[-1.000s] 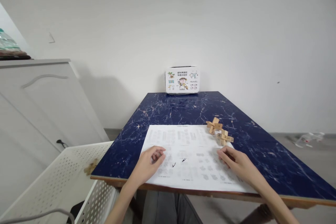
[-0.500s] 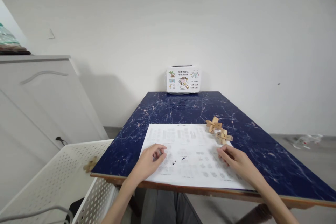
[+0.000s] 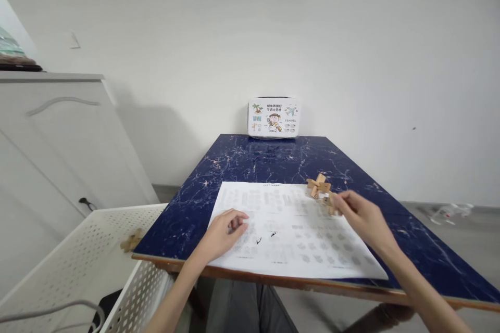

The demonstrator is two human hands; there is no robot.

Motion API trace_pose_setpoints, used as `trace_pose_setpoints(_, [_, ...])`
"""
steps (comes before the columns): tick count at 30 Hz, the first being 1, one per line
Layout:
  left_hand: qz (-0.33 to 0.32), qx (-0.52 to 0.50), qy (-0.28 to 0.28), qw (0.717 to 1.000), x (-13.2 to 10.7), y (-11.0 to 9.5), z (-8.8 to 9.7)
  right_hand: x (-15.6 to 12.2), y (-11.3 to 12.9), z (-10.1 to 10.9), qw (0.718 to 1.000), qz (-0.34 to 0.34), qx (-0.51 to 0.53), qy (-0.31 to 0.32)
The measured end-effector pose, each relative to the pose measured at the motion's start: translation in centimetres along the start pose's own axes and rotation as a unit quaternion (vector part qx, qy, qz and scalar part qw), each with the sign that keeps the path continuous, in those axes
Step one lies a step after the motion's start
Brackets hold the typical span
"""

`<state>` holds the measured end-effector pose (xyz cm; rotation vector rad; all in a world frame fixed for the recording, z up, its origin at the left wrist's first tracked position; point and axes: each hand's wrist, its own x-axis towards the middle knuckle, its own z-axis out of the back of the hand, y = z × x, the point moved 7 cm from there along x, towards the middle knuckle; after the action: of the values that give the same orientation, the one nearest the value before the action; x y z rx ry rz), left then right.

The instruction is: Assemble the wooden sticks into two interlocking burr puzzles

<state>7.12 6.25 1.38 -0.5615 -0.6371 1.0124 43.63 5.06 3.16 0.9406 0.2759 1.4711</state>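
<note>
A large printed sheet of paper (image 3: 269, 265) lies along the front of the blue table, with rows of faint grey figures and two small black marks. My left hand (image 3: 225, 231) rests on its left part, loosely curled, thumb and fingers apart, holding nothing. At the sheet's upper right, my right hand (image 3: 363, 218) has its thumb and fingertips closed on the nearer wooden burr puzzle (image 3: 329, 202), covering its right side. Just behind it, a second wooden burr puzzle (image 3: 319, 186) sits at the sheet's top right corner, made of crossed sticks.
The blue marbled table (image 3: 269, 158) has a brown front edge. At its far end a white cartoon-printed case (image 3: 273, 118) stands against the wall. To the left, a white perforated basket (image 3: 133, 286) holds wooden pieces (image 3: 132, 241) and a grey cable, beside a white cabinet (image 3: 58, 130).
My right hand has moved up and forward from the sheet's right side and closed on the nearer puzzle. My left hand stays put. The view has shifted slightly.
</note>
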Motion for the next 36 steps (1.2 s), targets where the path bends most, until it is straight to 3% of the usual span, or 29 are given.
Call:
trace_pose_setpoints(1, [0.002,-0.001,-0.001,1.0,0.0,0.0,0.0,1.3,0.1,1.0,0.998,-0.005,-0.043,-0.046])
trace_pose_setpoints(3, [0.005,-0.003,-0.003,1.0,0.1,-0.1,0.1,3.8,0.2,1.7,0.988,-0.007,-0.134,-0.074])
trace_pose_setpoints(6, [0.008,-0.008,-0.006,1.0,0.0,-0.1,0.2,7.1,-0.3,0.0,0.964,-0.025,-0.266,0.012])
trace_pose_setpoints(9, [0.004,-0.006,-0.008,1.0,-0.1,-0.1,0.2,8.6,-0.3,-2.4,0.93,-0.024,-0.351,0.109])
trace_pose_setpoints(12, [0.0,0.001,-0.011,1.0,-0.2,-0.1,0.2,8.9,1.2,-3.4,0.929,0.003,-0.356,0.105])
trace_pose_setpoints(16, [0.001,0.005,-0.008,1.0,-0.2,-0.2,0.2,8.0,4.3,-3.8,0.981,0.03,-0.184,0.062])
trace_pose_setpoints(19, [0.001,0.013,-0.01,1.0,-0.4,-0.4,0.1,6.4,6.7,-5.6,0.992,0.061,0.049,0.102])
trace_pose_setpoints(22, [-0.008,0.028,-0.046,0.999,-0.4,-1.2,0.3,4.3,8.5,-8.5,0.956,0.052,0.223,0.186])
trace_pose_setpoints(25, [-0.032,0.043,-0.075,0.996,-0.1,-2.6,0.0,2.8,9.4,-11.1,0.918,0.041,0.32,0.233])
trace_pose_setpoints(29, [-0.055,0.032,-0.05,0.997,1.2,-3.8,-0.9,1.6,9.3,-14.0,0.868,0.023,0.407,0.282])
trace_pose_setpoints(33, [-0.049,0.0,-0.01,0.999,2.0,-3.5,-1.6,0.9,8.8,-15.4,0.831,0.012,0.462,0.309])
trace_pose_setpoints(36, [-0.049,-0.009,-0.016,0.999,2.1,-3.4,-1.5,0.7,8.9,-15.6,0.823,0.014,0.468,0.321])
